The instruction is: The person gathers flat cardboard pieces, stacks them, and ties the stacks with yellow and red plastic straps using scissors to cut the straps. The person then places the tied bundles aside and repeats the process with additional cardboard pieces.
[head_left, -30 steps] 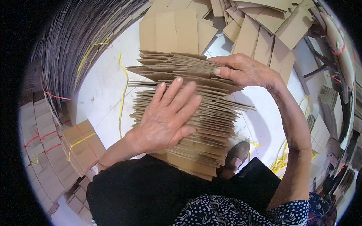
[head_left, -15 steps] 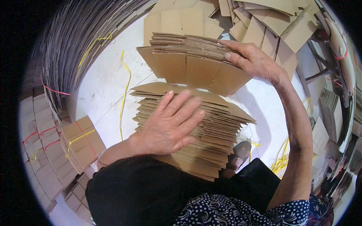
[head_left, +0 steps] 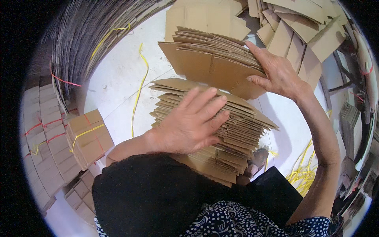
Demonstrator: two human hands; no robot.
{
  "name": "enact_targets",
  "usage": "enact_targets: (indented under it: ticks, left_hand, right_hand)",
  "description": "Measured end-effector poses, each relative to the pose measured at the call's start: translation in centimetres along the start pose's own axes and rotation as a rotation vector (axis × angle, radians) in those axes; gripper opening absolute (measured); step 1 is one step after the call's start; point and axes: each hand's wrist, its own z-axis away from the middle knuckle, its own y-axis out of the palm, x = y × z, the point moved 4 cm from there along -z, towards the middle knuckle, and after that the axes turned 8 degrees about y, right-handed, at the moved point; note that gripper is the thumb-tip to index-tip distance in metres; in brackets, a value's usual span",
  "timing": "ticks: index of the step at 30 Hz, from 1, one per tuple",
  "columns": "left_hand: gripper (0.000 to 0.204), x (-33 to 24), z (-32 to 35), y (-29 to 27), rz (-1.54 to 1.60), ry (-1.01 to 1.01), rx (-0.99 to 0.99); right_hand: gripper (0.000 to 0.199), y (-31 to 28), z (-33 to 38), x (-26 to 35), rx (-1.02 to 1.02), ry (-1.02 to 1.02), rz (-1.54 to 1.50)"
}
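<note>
Upper bundle: the brown cardboard bundle (head_left: 209,67) is just beyond the lower stack (head_left: 237,138), its broad face toward me and a narrow gap between the 2.
Right hand: my right hand (head_left: 278,75) grips the bundle's right end, thumb on the near face, fingers over the far side.
Left hand: my left hand (head_left: 191,126) lies over the lower stack, fingers extended and slightly apart, closed on nothing; I cannot tell how hard it presses.
Weight: I judge 1 sheet light, but the whole bundle fairly heavy for 1 hand.
Stiffness: I expect stiff panels that flex a little, bending first at the creases.
Surface: dry and matte, so I expect decent grip outside, though inner sheets could slide over each other.
Fragility: I reckon corners and edges crush before the faces do.
Ragged edges: sheets jut unevenly in both groups, so pinching only the longest would leave others loose.
Best hold: I would take both short ends, thumbs near, fingers behind, squeezing through the full thickness.
</note>
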Motion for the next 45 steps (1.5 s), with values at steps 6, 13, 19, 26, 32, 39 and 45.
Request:
enact_targets:
  ticks: [6, 13, 19, 26, 32, 39, 45]
  left_hand:
    - [0.064, -0.1, -0.2, 0.1, 0.003, -0.039, 0.022]
    - [0.063, -0.3, -0.2, 0.7, -0.010, -0.046, 0.033]
    - [0.063, -0.2, 0.1, 0.3, -0.020, -0.069, 0.047]
    - [0.059, 0.3, 0.2, -0.1, 0.091, -0.016, 0.004]
    - [0.060, 0.2, 0.6, -0.1, 0.110, -0.002, -0.097]
    - [0.063, 0.5, 0.6, 0.3, 0.072, 0.042, -0.184]
    - [0.063, 0.3, 0.2, 0.5, 0.029, 0.091, -0.194]
  right_hand:
    - [0.069, 0.2, -1.0, -1.3, -0.106, -0.051, -0.094]
    - [0.069, 0.9, -4.8, -7.3, -0.107, 0.063, -0.053]
    - [0.061, 0.1, -3.5, -5.3, -0.345, 0.025, 0.043]
    - [0.056, 1.1, 3.6, 4.9, 0.081, -0.106, -0.623]
    - [0.045, 2.4, 2.3, 5.4, 0.297, -0.106, -0.803]
    - [0.049, 2.3, 1.4, 4.5, 0.388, 0.124, -0.803]
    - [0.055, 2.3, 0.8, 2.9, 0.350, 0.202, -0.835]
